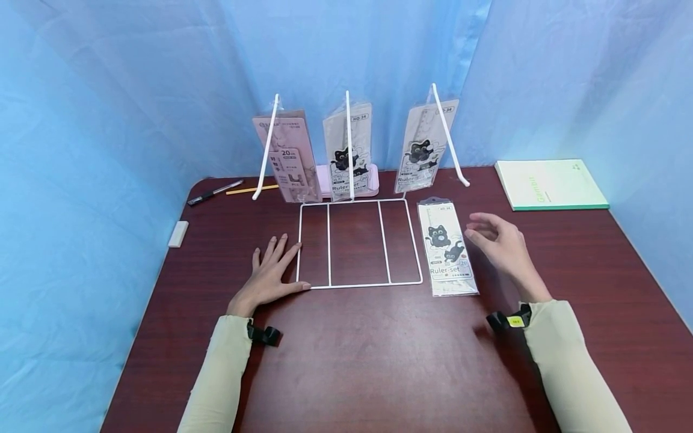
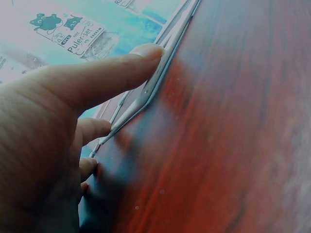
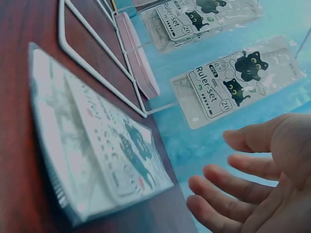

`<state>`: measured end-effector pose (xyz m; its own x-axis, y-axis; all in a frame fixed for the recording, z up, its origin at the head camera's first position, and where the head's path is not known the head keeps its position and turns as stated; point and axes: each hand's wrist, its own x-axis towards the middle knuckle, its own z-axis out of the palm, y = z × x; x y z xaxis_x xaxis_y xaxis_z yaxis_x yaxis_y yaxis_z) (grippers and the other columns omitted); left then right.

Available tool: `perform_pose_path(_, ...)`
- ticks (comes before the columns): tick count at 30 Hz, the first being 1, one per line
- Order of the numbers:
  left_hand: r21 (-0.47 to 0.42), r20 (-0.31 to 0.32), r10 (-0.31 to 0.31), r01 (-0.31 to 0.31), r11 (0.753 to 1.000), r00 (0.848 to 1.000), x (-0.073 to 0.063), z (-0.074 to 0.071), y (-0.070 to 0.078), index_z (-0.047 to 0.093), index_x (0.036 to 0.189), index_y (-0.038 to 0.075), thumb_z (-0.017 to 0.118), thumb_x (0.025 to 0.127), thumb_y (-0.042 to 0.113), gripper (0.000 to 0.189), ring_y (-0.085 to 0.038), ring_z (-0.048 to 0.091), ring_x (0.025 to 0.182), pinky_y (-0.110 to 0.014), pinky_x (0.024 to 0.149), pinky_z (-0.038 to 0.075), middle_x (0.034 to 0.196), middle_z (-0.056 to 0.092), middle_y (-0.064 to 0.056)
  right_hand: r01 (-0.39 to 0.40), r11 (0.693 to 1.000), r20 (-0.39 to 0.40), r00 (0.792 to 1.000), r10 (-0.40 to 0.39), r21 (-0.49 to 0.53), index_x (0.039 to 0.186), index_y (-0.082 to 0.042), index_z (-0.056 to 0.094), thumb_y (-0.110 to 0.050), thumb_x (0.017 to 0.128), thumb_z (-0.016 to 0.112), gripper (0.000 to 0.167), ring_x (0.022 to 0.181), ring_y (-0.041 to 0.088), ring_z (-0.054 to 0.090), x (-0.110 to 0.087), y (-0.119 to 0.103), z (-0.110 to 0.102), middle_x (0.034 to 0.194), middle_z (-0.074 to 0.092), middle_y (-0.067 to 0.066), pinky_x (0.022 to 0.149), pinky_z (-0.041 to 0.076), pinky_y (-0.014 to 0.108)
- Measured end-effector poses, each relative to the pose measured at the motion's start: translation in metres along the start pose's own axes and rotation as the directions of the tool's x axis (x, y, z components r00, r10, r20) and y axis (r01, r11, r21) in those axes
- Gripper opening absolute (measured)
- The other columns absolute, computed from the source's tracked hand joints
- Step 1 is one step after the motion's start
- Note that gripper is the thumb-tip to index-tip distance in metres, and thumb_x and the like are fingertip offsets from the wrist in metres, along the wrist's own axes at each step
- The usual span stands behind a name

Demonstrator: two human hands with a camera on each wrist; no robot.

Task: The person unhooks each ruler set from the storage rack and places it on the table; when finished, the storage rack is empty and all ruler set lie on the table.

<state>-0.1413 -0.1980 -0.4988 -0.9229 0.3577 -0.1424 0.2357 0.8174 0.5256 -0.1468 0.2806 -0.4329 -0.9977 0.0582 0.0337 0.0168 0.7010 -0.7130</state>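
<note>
The left grip (image 1: 271,273), spread and grasping nothing, touches the white wire rack (image 1: 360,285) to its right, which might tip if that contact slackened. Just left of the loosely bent, empty right grip (image 1: 500,243), the flat oblong ruler packet (image 1: 448,249) lies on the smooth bench (image 1: 346,361), its slick clear plastic liable to slide if nudged.

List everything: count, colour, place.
Wire rack: 1, white, centre
Hanging Ruler-set packets: 2 visible, white, centre and right prongs
Ruler packet: 1 visible, pink, left prong
Flat Ruler-set packet: 1, white, beside rack
Box: 1, pink, behind rack
Pen: 1, black, left
Pencil: 1, yellow, beside pen
Eraser: 1, white, left
Notebook: 1, pale-green, right
Table: 1, red-brown, underneath
Curtain: count unclear, blue, behind
Wristbands: 2, black, wrists
Sleeves: 2, pale-green, forearms
Left hand: 1, touching rack
Right hand: 1, beside flat packet
</note>
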Motion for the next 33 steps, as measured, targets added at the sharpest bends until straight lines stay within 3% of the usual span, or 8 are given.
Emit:
perform_pose_path(5,-0.005,-0.006,0.004,-0.004,1.0,1.0,0.0,0.0,0.0,0.025,0.161,0.021,0.074,0.082,0.056,0.099,-0.04,-0.004,0.158,-0.071,0.12,-0.006,0.171,0.004,-0.015,-0.008,0.994,-0.001,1.0,0.008,0.11,0.142,-0.006,0.052,-0.028,0.099,0.062,0.05,0.109,0.006,0.065,0.016,-0.009,0.005,0.13,0.065,0.021,0.079,0.046,0.003)
perform_pose_path(11,-0.006,-0.008,0.01,-0.01,1.0,1.0,0.0,0.0,-0.001,0.025,0.161,0.02,0.073,0.081,0.058,0.1,-0.04,-0.004,0.158,-0.071,0.12,-0.007,0.171,0.004,-0.016,0.02,0.982,-0.01,1.0,-0.018,0.189,0.143,-0.005,0.051,-0.026,0.099,0.063,0.049,0.108,0.0,0.063,0.037,-0.019,0.013,0.134,0.063,0.021,0.085,0.046,0.004)
perform_pose_path(17,0.011,0.009,-0.006,0.006,1.0,1.0,0.001,-0.001,-0.001,0.023,0.161,0.022,0.074,0.083,0.056,0.099,-0.039,-0.005,0.158,-0.07,0.12,-0.007,0.171,0.002,-0.014,0.03,0.969,-0.012,1.0,-0.028,0.247,0.145,-0.003,0.047,-0.021,0.099,0.064,0.052,0.124,0.03,0.063,0.057,-0.025,0.022,0.14,0.059,0.023,0.096,0.052,0.015)
perform_pose_path(23,0.016,0.005,-0.005,0.005,1.0,1.0,0.0,0.0,0.0,0.025,0.161,0.022,0.073,0.083,0.057,0.099,-0.04,-0.004,0.158,-0.071,0.12,-0.006,0.171,0.004,-0.015,-0.015,0.946,-0.019,1.0,0.023,0.325,0.147,-0.006,0.044,-0.017,0.097,0.065,0.055,0.115,0.009,0.064,0.074,-0.027,0.029,0.14,0.058,0.018,0.095,0.052,0.014)
perform_pose_path(25,0.017,0.008,-0.008,0.008,1.0,1.0,0.0,0.001,-0.001,0.024,0.161,0.022,0.073,0.083,0.057,0.099,-0.039,-0.004,0.158,-0.07,0.12,-0.006,0.171,0.003,-0.014,-0.018,0.944,-0.013,1.0,0.023,0.33,0.148,-0.006,0.043,-0.018,0.097,0.065,0.056,0.117,0.013,0.064,0.078,-0.028,0.03,0.142,0.056,0.019,0.099,0.053,0.02)
perform_pose_path(29,0.014,0.014,-0.009,0.009,1.0,1.0,0.0,0.0,0.0,0.023,0.161,0.023,0.073,0.083,0.057,0.099,-0.039,-0.005,0.158,-0.07,0.12,-0.007,0.171,0.003,-0.013,-0.015,0.936,0.008,1.0,0.013,0.352,0.15,-0.006,0.041,-0.017,0.097,0.066,0.059,0.13,0.031,0.059,0.086,-0.029,0.032,0.147,0.052,0.022,0.109,0.049,0.038)
perform_pose_path(33,0.007,0.012,-0.007,0.007,1.0,1.0,0.0,-0.001,0.001,0.024,0.161,0.023,0.074,0.083,0.057,0.099,-0.039,-0.005,0.158,-0.07,0.12,-0.007,0.171,0.003,-0.014,-0.019,0.929,0.028,1.0,0.01,0.37,0.152,-0.006,0.039,-0.016,0.096,0.068,0.064,0.136,0.039,0.053,0.094,-0.03,0.035,0.149,0.049,0.024,0.112,0.045,0.047)
